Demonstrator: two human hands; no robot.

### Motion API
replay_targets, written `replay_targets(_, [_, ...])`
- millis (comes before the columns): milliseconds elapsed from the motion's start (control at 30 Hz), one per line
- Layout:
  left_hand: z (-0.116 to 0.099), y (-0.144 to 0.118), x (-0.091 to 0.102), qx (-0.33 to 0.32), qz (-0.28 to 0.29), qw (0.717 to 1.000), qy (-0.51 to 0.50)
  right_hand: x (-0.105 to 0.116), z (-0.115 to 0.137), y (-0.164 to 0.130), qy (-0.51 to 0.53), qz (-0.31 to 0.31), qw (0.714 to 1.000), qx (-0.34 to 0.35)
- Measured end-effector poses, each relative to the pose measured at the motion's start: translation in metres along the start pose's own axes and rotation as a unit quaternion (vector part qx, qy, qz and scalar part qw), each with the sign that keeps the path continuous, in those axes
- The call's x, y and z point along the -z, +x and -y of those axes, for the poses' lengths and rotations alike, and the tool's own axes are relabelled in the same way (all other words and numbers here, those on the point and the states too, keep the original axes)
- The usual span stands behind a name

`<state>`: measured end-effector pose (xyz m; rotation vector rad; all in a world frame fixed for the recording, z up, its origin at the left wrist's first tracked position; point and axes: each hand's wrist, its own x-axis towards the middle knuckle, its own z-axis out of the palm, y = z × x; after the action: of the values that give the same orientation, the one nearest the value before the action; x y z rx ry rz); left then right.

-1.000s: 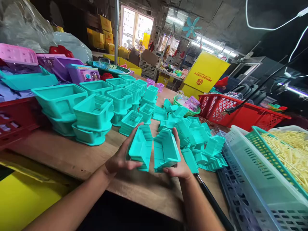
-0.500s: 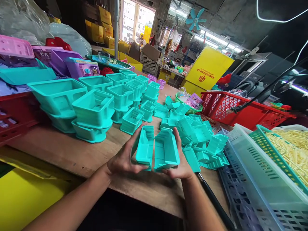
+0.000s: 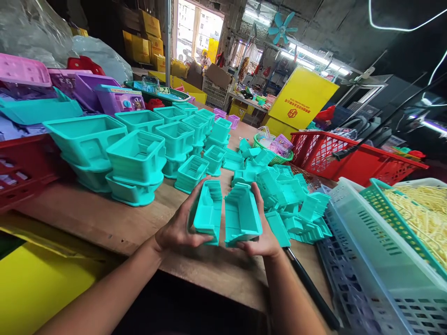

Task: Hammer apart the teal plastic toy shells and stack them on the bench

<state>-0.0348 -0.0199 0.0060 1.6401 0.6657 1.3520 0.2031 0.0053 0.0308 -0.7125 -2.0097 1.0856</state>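
A wooden table [image 3: 139,228] is the largest thing, and it runs from the lower centre of the frame up toward the upper middle. At the right edge, below the middle, stands a pale translucent crate [image 3: 380,251]; above it, in the right part, is a red crate [image 3: 370,158]. The stacks of turquoise boxes [image 3: 136,153] fill the left centre, their open sides upward, in rows close to each other. A yellow carton [image 3: 303,100] with a printed mark is tilted at the upper right. Right of the centre lies a heap of loose turquoise parts [image 3: 286,190], in many directions.

A long black handle [image 3: 314,291] goes diagonally at the lower right, beside the right forearm. In the centre of the frame are the two hands. The left hand [image 3: 178,230] has its fingers clamped on one turquoise piece [image 3: 209,209] — the thumb is on the near edge, a fingertip shows at the far end. The right hand [image 3: 265,239] is clamped likewise on another turquoise piece [image 3: 242,214], with fingers along its outer side and the thumb at the near edge. Both pieces show their hollow sides, and between them is a narrow gap — they do not touch.
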Motion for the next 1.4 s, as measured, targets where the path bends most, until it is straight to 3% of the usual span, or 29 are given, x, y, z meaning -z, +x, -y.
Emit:
replay_targets(300, [-0.001, 0.0, -0.002, 0.013, 0.003, 1.0, -0.014, -0.001, -0.003, 0.0, -0.087, 0.02, 0.996, 0.004])
replay_targets(833, [0.008, -0.004, -0.003, 0.017, 0.015, 0.998, 0.057, -0.002, -0.008, 0.002, -0.06, 0.042, 0.997, 0.008])
replay_targets(1100, [0.009, -0.001, -0.003, 0.032, 0.036, 0.998, -0.035, -0.008, -0.017, 0.003, -0.021, 0.021, 0.999, 0.029])
replay_targets(1400, [0.008, -0.003, -0.005, 0.063, 0.015, 0.992, -0.112, -0.017, -0.018, 0.001, 0.059, -0.004, 0.998, 0.002])
